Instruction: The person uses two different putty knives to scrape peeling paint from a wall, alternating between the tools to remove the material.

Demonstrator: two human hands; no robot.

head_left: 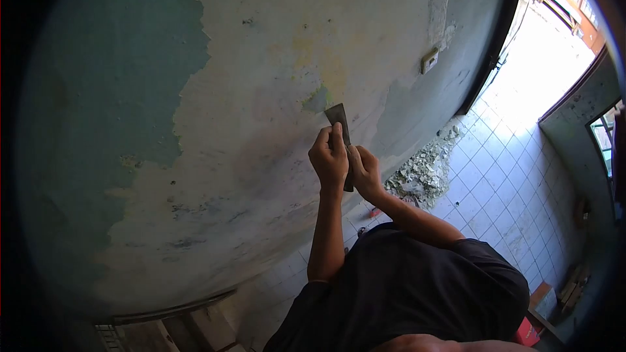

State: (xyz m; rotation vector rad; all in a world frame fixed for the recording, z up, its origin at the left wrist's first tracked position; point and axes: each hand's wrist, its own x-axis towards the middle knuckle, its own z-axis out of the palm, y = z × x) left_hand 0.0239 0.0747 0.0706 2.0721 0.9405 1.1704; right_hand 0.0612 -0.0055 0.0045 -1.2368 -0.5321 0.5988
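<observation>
A flat scraper [338, 115] with a dark, wide blade touches the wall [261, 85] beside a small green paint patch [317, 100]. My left hand [329, 155] is closed around the scraper near its blade, with a finger along it. Just below and to the right, my right hand [365, 171] grips the handle, whose end shows beneath the hands. Pale bare plaster surrounds the blade, and larger green paint areas remain at the left. Some fingers of both hands are hidden behind the tool.
Paint and plaster chips [424, 173] lie heaped on the tiled floor [499, 163] along the wall. A switch [429, 60] is mounted at the upper right, near an open doorway [528, 45]. Wooden boards [176, 332] show at the bottom left.
</observation>
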